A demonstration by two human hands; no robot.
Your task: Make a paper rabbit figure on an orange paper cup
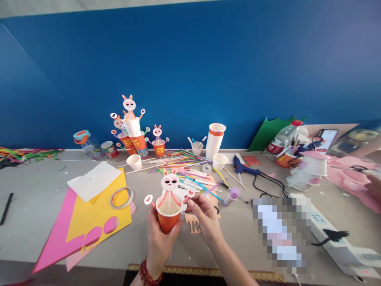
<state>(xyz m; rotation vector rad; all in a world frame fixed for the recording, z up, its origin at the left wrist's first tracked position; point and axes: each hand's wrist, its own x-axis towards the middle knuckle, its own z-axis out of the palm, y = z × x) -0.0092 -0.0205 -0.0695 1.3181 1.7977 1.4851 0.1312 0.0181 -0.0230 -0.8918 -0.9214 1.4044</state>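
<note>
My left hand (157, 238) is wrapped around an orange paper cup (168, 220) held just above the table's front edge. A pink rabbit face (170, 181) on a white stick rises out of the cup. Two small round heart tags stick out at the sides, the left tag (148, 200) free, the right tag (191, 193) on a straw arm pinched by the fingers of my right hand (205, 216). Under my right hand lies a peach paper cut-out (193, 225).
Finished rabbit cups (133, 135) are stacked at the back wall. Coloured straws (190, 167), white paper cups (214, 141), a blue glue gun (242, 167), a glue stick (232, 196), a tape ring (121, 197) on yellow and pink paper (89, 218), and a white power strip (336, 242) lie around. Another person's hand (375, 186) shows at far right.
</note>
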